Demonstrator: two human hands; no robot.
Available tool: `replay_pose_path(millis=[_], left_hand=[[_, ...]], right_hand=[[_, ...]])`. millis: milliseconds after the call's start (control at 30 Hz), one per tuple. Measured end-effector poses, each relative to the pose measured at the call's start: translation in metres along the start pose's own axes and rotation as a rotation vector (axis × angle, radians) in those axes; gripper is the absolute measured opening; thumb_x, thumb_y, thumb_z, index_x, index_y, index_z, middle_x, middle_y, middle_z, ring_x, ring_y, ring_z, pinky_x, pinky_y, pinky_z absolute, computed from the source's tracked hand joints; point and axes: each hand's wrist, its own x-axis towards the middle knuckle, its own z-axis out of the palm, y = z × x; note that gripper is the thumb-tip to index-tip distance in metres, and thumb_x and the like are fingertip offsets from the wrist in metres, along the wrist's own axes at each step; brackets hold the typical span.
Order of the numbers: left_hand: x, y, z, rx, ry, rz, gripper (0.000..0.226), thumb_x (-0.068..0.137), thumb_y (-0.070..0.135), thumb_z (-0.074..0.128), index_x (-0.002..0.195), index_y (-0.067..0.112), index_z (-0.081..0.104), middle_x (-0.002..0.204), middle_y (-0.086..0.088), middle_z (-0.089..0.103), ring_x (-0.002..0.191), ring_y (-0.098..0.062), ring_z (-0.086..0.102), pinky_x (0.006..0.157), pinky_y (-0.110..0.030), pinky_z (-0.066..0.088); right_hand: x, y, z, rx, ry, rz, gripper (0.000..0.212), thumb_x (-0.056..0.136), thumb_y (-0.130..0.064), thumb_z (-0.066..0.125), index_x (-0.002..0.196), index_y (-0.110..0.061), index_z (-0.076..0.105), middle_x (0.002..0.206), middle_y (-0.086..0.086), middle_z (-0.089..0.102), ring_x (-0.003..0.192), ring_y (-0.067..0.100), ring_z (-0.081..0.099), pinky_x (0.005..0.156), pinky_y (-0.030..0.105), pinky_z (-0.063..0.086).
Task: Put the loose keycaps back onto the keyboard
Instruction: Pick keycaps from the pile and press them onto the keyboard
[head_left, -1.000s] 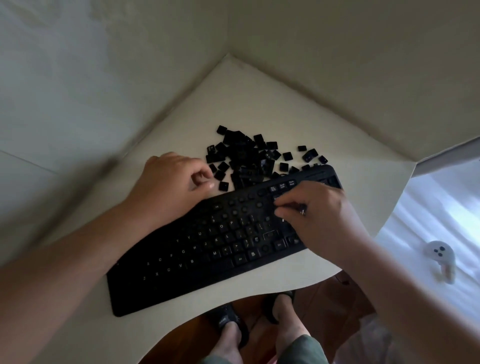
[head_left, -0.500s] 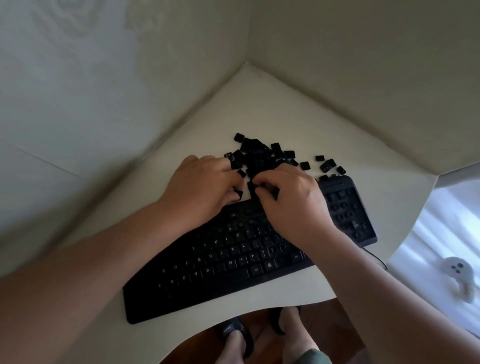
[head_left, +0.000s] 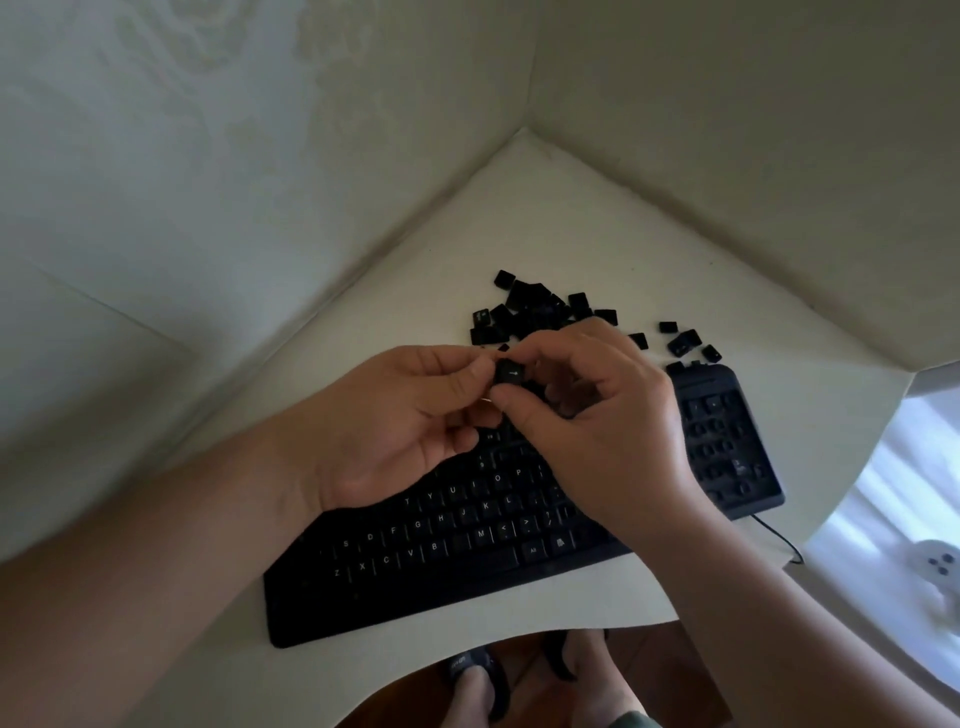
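- L hand (head_left: 395, 431) + R hand (head_left: 597, 415): fingers of both pinch one keycap (head_left: 508, 374), held above keyboard (head_left: 467, 545).
- Loose keycap pile (head_left: 530, 312) behind keyboard, on counter (head_left: 571, 218).

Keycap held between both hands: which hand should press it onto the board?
Right, probably. The right hand pinches the keycap and hangs over the keyboard near its bare sockets; the left hand only steadies it.

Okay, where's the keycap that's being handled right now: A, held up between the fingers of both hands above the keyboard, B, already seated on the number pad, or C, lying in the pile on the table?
A: the keycap sits pinched between the left hand and right hand, above the keyboard.
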Motion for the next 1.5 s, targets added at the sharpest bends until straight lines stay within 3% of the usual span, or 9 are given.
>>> replay_pose_path(millis=[367,533,700,767,900,1000,1167,1267,1500], left_hand=[[-0.017,-0.005,-0.002,0.176,-0.026,0.086,0.027,0.092,0.029,0.062,0.098,0.010,0.081,0.087,-0.006,0.068,0.081,-0.013,0.058,0.077,-0.028,0.045],[-0.014,-0.015,0.009,0.195,-0.005,0.070,0.034,0.086,0.027,0.068,0.110,0.005,0.079,0.090,-0.005,0.070,0.081,-0.012,0.056,0.077,-0.024,0.046],[-0.002,-0.027,0.040,0.284,-0.074,0.031,0.029,0.089,0.026,0.068,0.111,0.012,0.081,0.098,-0.002,0.074,0.088,-0.014,0.054,0.079,-0.024,0.044],[0.002,-0.027,0.058,0.457,-0.158,0.057,0.026,0.098,0.027,0.064,0.120,0.024,0.078,0.103,0.010,0.076,0.089,-0.002,0.061,0.080,-0.018,0.045],[0.022,-0.045,0.081,1.336,-0.075,0.359,0.047,0.102,0.044,0.060,0.148,0.044,0.051,0.117,0.024,0.062,0.107,0.005,0.054,0.085,-0.006,0.039],[0.035,-0.067,0.081,1.674,-0.124,0.719,0.039,0.099,0.043,0.062,0.137,0.035,0.065,0.117,0.011,0.058,0.111,-0.012,0.049,0.095,-0.024,0.044],[0.041,-0.085,0.078,1.870,-0.174,0.918,0.035,0.097,0.049,0.057,0.125,0.032,0.070,0.111,0.002,0.056,0.104,-0.020,0.050,0.082,-0.038,0.048],[0.039,-0.088,0.075,1.905,-0.177,0.931,0.038,0.097,0.051,0.052,0.126,0.033,0.069,0.113,0.002,0.057,0.107,-0.023,0.053,0.084,-0.040,0.048],[0.036,-0.088,0.077,2.009,-0.159,0.852,0.054,0.097,0.056,0.046,0.145,0.033,0.050,0.117,-0.005,0.051,0.107,-0.025,0.048,0.084,-0.043,0.047]], right_hand=[[-0.009,-0.007,-0.006,-0.014,-0.034,-0.092,0.026,0.077,-0.027,0.088,0.098,-0.015,0.078,0.089,-0.007,0.067,0.077,0.011,0.063,0.066,0.012,0.047],[-0.022,0.002,-0.022,-0.211,-0.003,-0.249,0.016,0.087,-0.021,0.083,0.100,-0.012,0.081,0.095,-0.004,0.072,0.081,0.003,0.065,0.071,0.015,0.052],[-0.035,0.019,-0.059,-0.379,-0.051,-0.347,0.011,0.090,-0.017,0.077,0.098,-0.011,0.081,0.094,0.000,0.073,0.085,0.013,0.067,0.077,0.025,0.055],[-0.038,0.027,-0.081,-0.430,-0.087,-0.352,0.010,0.086,-0.014,0.077,0.095,-0.012,0.081,0.092,-0.001,0.073,0.082,0.015,0.068,0.075,0.028,0.055],[-0.043,0.057,-0.139,-0.494,-0.151,-0.200,0.016,0.080,-0.012,0.082,0.096,-0.014,0.080,0.089,-0.006,0.071,0.078,0.011,0.062,0.070,0.033,0.056],[-0.058,0.080,-0.165,-0.568,-0.244,-0.115,0.021,0.078,-0.009,0.085,0.096,-0.017,0.079,0.085,-0.007,0.070,0.072,0.011,0.059,0.065,0.036,0.057],[-0.077,0.089,-0.148,-0.558,-0.358,-0.089,0.015,0.082,-0.022,0.078,0.097,-0.022,0.077,0.087,-0.009,0.069,0.079,0.015,0.066,0.067,0.038,0.058],[-0.073,0.089,-0.135,-0.561,-0.451,-0.090,0.015,0.083,-0.031,0.067,0.096,-0.029,0.074,0.087,-0.013,0.065,0.081,0.016,0.062,0.068,0.036,0.056],[-0.061,0.086,-0.131,-0.679,-0.546,-0.020,0.018,0.077,-0.028,0.078,0.092,-0.038,0.073,0.084,-0.020,0.064,0.081,0.005,0.061,0.063,0.024,0.053]])
